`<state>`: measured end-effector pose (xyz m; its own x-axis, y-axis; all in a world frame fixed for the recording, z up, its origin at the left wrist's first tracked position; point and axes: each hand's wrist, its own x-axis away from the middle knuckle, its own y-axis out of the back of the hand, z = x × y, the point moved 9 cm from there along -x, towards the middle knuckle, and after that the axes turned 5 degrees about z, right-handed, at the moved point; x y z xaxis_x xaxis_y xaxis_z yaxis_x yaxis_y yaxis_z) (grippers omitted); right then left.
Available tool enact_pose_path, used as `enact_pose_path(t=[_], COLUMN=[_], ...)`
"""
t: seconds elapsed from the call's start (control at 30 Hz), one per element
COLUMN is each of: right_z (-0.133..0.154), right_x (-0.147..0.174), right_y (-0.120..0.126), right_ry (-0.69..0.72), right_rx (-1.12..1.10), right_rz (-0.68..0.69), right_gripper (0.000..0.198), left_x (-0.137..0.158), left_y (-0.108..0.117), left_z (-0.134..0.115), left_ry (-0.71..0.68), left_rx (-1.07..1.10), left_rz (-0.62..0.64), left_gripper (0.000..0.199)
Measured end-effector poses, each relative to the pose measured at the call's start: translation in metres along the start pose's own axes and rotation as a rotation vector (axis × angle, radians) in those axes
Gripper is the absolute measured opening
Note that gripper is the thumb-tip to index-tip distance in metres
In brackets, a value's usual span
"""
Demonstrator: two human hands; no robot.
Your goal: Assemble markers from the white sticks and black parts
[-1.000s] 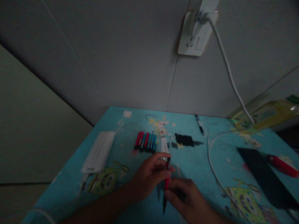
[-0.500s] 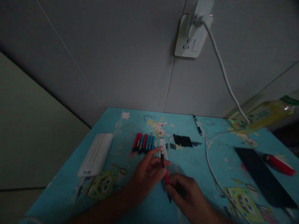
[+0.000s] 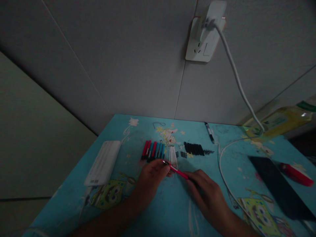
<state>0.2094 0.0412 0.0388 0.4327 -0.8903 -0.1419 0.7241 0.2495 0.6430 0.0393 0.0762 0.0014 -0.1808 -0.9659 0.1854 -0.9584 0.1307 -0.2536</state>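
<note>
A slim red pen (image 3: 182,173) with a dark tip end lies slanted between my two hands. My left hand (image 3: 153,173) pinches its upper left end between thumb and fingers. The fingers of my right hand (image 3: 206,191) are closed around its lower right end, partly hiding it. Just beyond the pen are several thin white refills (image 3: 172,154) side by side. A row of red and blue pen barrels (image 3: 154,150) sits behind my left hand. Right of the refills are small dark pieces (image 3: 183,154) and a row of black parts (image 3: 194,148), perhaps caps or grips.
A white box-like device (image 3: 103,163) is at left on the patterned blue table. A black-and-white pen (image 3: 209,132) lies near the wall. On the right are a white cable (image 3: 221,168), an oil-coloured bottle (image 3: 278,121), a dark flat panel (image 3: 276,184) and a red object (image 3: 297,174).
The red pen has turned from nearly upright in the picture to a slant down to the right. My right hand has moved right and slightly up; my left fingers have drawn in.
</note>
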Motion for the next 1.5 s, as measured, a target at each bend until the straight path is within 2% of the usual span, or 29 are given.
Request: enact_pose_path(t=[0.23,0.4,0.57,0.7,0.87,1.07,1.17,1.27,1.4,1.5], right_z=[0.002,0.002,0.003,0.003,-0.001,-0.007,-0.007,-0.002,0.003,0.0], right_x=[0.004,0.006,0.007,0.007,0.011,0.011,0.005,-0.001,-0.003,-0.001], right_y=[-0.005,-0.011,-0.013,-0.017,-0.024,-0.026,-0.025,-0.025,-0.016,-0.009], right_ry=[0.075,0.098,0.049,-0.038,-0.146,-0.246,-0.252,-0.183,-0.071,-0.034], right_rx=[0.216,0.247,0.138,-0.051,-0.17,-0.25,-0.307,-0.302,-0.239,-0.148], right_rz=[0.046,0.089,0.105,0.139,0.164,0.084,0.064,0.099,0.118,0.11], right_gripper=[0.031,0.028,0.024,0.022,0.026,0.036,0.038,0.034,0.03,0.033], left_x=[-0.002,-0.002,0.0,0.003,0.008,0.011,0.011,0.011,0.004,0.0], left_y=[0.0,-0.003,-0.007,-0.009,-0.014,-0.016,-0.01,0.001,0.021,0.029], left_z=[0.004,0.006,0.005,0.0,-0.007,-0.016,-0.029,-0.035,-0.02,-0.007], left_ry=[-0.013,-0.022,-0.043,-0.041,-0.049,-0.053,-0.088,-0.12,-0.096,-0.094], left_rx=[0.056,0.014,-0.041,-0.11,-0.149,-0.096,-0.151,-0.212,-0.095,0.008], left_rz=[0.036,0.065,0.119,0.138,0.166,0.186,0.148,0.062,-0.076,-0.126], left_gripper=[0.028,0.027,0.028,0.03,0.032,0.031,0.028,0.026,0.029,0.03])
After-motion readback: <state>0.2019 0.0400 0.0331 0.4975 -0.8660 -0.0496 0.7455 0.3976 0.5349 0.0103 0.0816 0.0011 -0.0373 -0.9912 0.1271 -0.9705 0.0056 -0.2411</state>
